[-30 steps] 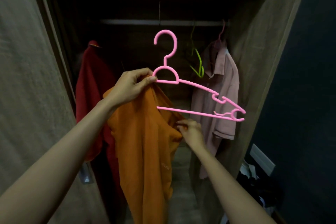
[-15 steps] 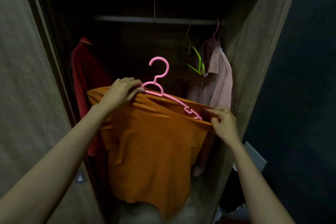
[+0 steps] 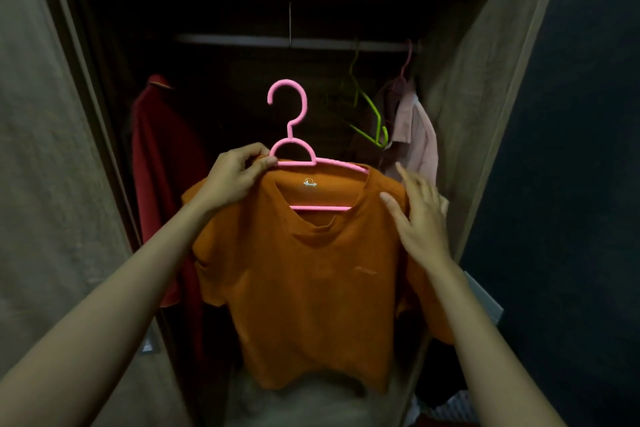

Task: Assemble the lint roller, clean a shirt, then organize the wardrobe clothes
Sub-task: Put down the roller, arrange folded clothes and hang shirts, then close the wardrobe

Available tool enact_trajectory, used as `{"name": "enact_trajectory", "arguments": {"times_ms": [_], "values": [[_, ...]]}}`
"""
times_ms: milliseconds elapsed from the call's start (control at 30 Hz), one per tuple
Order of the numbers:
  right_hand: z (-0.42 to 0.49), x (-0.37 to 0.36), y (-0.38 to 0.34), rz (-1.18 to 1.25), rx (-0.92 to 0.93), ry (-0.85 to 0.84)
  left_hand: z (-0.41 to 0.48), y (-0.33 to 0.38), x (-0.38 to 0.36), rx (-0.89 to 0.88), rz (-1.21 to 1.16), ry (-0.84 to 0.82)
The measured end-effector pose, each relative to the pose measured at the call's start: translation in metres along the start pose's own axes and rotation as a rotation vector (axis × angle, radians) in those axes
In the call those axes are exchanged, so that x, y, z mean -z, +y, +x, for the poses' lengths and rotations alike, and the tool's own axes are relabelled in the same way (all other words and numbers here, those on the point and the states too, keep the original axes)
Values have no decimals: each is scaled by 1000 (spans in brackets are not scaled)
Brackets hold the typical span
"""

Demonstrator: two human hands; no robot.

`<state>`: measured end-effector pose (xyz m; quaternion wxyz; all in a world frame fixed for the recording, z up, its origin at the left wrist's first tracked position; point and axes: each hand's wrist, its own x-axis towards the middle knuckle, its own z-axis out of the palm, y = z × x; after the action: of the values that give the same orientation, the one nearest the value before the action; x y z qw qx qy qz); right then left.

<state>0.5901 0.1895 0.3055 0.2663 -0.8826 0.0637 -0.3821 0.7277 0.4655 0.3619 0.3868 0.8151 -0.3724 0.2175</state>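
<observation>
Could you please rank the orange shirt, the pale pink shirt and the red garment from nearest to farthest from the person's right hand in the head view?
From the right hand:
1. Orange shirt: right at the hand, by its shoulder part.
2. Pale pink shirt: hanging just above and behind the hand, on the right.
3. Red garment: hanging far across, on the left.

A home bedroom: wooden wardrobe (image 3: 485, 55) with rail (image 3: 242, 40), hung shirts (image 3: 162, 156).
</observation>
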Motion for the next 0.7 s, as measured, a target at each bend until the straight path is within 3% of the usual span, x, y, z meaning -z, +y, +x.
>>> {"name": "enact_trajectory", "arguments": {"times_ms": [100,233,333,700], "values": [[-1,-4,5,95,54,5,1,-1,2,2,-44,-20],[-6,-11,1,45,123,82,2,-1,-4,-18,-37,-56],[-3,-16,-6,25,159,40,3,2,-12,-55,-28,-103],[10,5,7,223,-72,-22,-5,-35,5,53,-24,-30]]}}
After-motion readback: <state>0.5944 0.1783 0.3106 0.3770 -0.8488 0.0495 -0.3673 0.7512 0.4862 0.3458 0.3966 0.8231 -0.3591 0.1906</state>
